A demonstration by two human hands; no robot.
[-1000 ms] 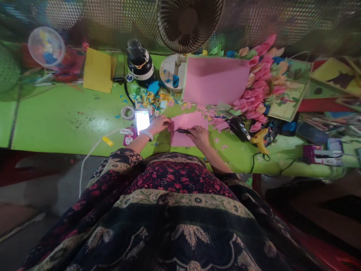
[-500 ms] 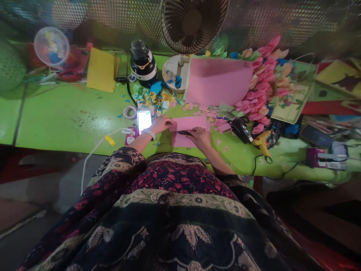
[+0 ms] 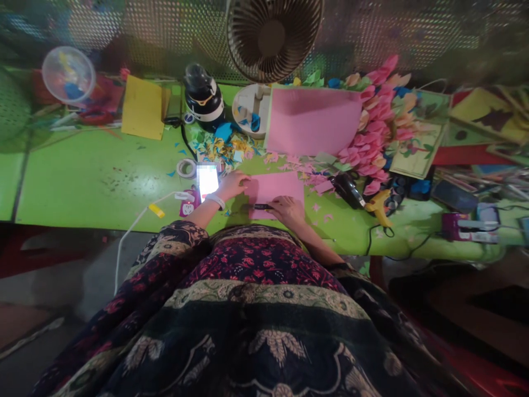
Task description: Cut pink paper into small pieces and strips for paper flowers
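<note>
A sheet of pink paper (image 3: 276, 184) lies flat on the green table in front of me. My left hand (image 3: 233, 184), with a white band at its wrist, has its fingers curled together at the sheet's upper left edge, seemingly pinching it. Lower on the sheet, my right hand (image 3: 287, 210) grips a slim black pen-like tool (image 3: 261, 207), which points left; its exact kind is too small to tell. Just left of my left hand, a phone (image 3: 208, 182) with a bright screen rests on the table.
A roll of tape (image 3: 186, 168) and a pink power socket (image 3: 188, 205) are on the left. Paper scraps (image 3: 225, 146), a black bottle (image 3: 204, 102), a fan (image 3: 273, 41) and a larger pink sheet (image 3: 314, 121) stand behind. Right are pink petals (image 3: 374, 135) and a yellow-handled glue gun (image 3: 378, 207).
The pink flap folded over the sheet has opened out flat. My right hand has shifted slightly down and left, bringing the black tool into clearer view. The whole view has shifted a little.
</note>
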